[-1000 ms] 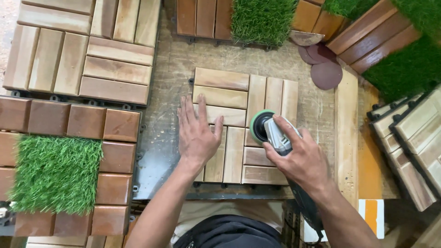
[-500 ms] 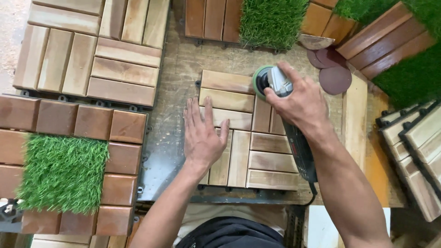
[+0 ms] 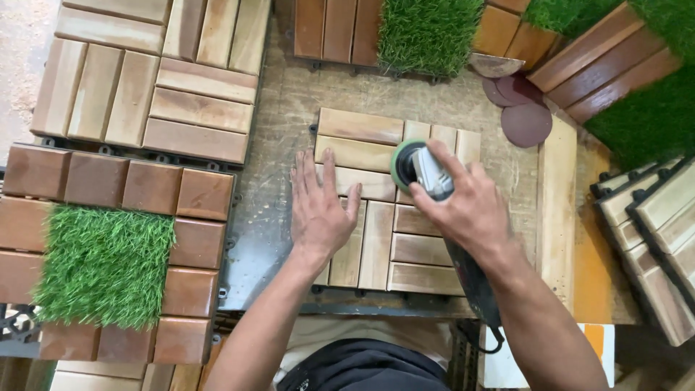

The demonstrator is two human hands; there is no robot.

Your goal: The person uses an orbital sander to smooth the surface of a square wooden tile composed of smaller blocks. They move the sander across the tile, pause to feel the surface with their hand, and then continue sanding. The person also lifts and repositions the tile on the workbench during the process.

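Head view looks straight down on a pale wooden deck tile (image 3: 376,239) lying on a worn workbench (image 3: 282,108). Left hand (image 3: 321,206) presses flat, fingers spread wide, on the tile's left side. Right hand (image 3: 463,206) grips a power sander (image 3: 420,170), its green-rimmed pad on the tile's upper middle slats. Dark sanding discs (image 3: 525,119) lie beyond the tile's upper right corner.

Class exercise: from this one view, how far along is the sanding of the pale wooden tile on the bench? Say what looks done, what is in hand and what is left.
Done: cannot be judged; the wooden tile looks evenly pale all over. In hand: the left hand lies flat on the tile's left side, and the right hand presses the sander onto the upper right slats. Left: unclear. Spare sanding discs lie nearby on the bench.
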